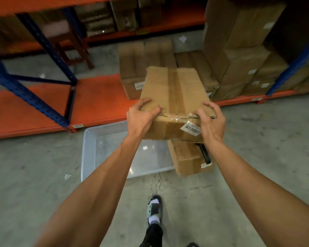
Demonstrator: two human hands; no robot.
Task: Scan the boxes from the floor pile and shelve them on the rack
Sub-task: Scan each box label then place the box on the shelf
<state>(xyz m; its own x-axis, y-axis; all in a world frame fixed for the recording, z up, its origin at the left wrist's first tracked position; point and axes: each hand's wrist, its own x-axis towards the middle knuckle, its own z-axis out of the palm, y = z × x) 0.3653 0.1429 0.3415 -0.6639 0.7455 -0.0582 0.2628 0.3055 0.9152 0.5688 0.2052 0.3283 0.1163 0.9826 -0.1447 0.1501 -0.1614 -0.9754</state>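
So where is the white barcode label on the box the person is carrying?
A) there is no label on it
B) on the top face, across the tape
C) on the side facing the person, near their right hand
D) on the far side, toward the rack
C: the white barcode label sits on the near side of the carried box, just beside the right hand; the left hand grips the opposite corner.

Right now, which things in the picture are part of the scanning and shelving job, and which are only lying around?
Part of the job:
- carried box, held by left hand and right hand
- its barcode label
- floor box with a black device on it, perhaps the scanner
- orange rack shelf
- shelved boxes

Only lying around:
- clear plastic tub
- wooden stool
- paper scraps
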